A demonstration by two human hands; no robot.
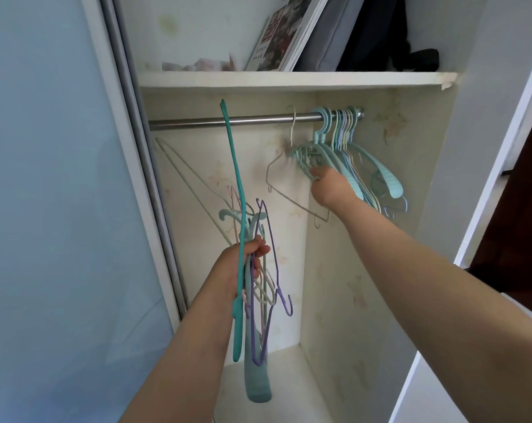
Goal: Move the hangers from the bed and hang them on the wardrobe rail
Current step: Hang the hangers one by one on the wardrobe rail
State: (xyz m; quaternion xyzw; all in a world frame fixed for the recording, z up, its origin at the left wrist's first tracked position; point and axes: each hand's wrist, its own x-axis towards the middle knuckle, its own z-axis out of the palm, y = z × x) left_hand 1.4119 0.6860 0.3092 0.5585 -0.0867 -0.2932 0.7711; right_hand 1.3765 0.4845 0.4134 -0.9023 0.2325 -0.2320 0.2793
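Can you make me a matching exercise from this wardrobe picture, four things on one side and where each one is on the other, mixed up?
Things:
1. bundle of hangers
2. cluster of pastel hangers
3. book
4. white wire hanger

Places:
A. leaning on the shelf above the rail
B. held in the left hand
C. hooked alone on the rail, left of the cluster
D. bunched at the rail's right end, the right hand gripping them

Pairs: 1-B, 2-D, 3-A, 4-C
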